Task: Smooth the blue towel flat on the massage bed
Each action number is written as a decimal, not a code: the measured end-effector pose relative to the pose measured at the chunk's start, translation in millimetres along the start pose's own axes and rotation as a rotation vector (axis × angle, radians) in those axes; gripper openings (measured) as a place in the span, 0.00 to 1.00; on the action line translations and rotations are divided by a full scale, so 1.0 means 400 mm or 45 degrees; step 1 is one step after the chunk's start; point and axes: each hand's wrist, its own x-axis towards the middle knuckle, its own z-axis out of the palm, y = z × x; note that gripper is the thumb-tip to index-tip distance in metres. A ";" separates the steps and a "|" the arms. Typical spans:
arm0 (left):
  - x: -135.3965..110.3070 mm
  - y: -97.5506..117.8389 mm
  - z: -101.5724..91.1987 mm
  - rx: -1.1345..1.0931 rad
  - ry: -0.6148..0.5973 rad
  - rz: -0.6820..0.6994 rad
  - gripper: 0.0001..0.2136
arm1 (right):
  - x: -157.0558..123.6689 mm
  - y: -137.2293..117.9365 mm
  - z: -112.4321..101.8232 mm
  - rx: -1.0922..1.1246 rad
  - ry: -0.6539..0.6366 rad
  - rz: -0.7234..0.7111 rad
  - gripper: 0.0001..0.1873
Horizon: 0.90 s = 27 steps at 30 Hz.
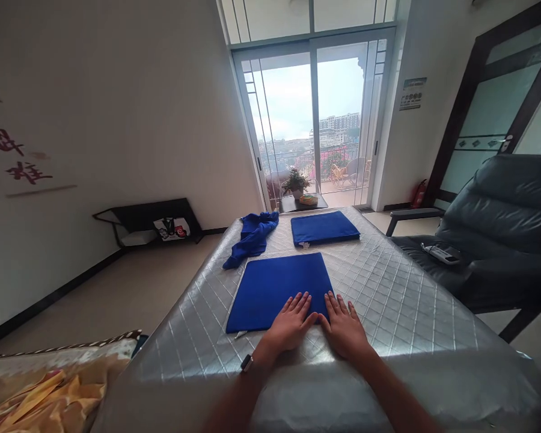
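A flat blue cloth piece [279, 282], roughly rectangular, lies on the silver quilted mattress [401, 300] in front of me. My left hand [291, 325] rests palm down on its near right part, fingers stretched out. Against the right edge of the same piece lies my right hand [342, 325], also flat, its fingertips partly on the cloth. The two thumbs nearly meet at the near right corner, which the hands cover. Farther back sits a neat stack of folded blue cloth [324, 227] with a white tag. To its left is a crumpled blue cloth [255, 234].
A dark reclining armchair [491, 240] stands at the right, with a device [442, 254] on its seat. Past the mattress, a small table [304, 204] holds a potted plant [296, 182]. Yellowish bedding [45, 397] lies at lower left, and a black rack [157, 222] leans by the wall.
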 end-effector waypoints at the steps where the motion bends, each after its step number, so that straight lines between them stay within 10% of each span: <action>1: -0.016 -0.026 -0.004 0.011 -0.012 -0.038 0.33 | 0.000 0.000 -0.001 0.010 -0.006 0.001 0.36; 10: -0.217 -0.238 -0.036 0.109 0.023 -0.524 0.33 | -0.004 0.000 -0.004 0.040 -0.024 0.016 0.36; 27: -0.256 -0.269 0.046 0.186 0.352 -0.565 0.37 | -0.007 -0.001 -0.019 -0.074 -0.027 0.018 0.34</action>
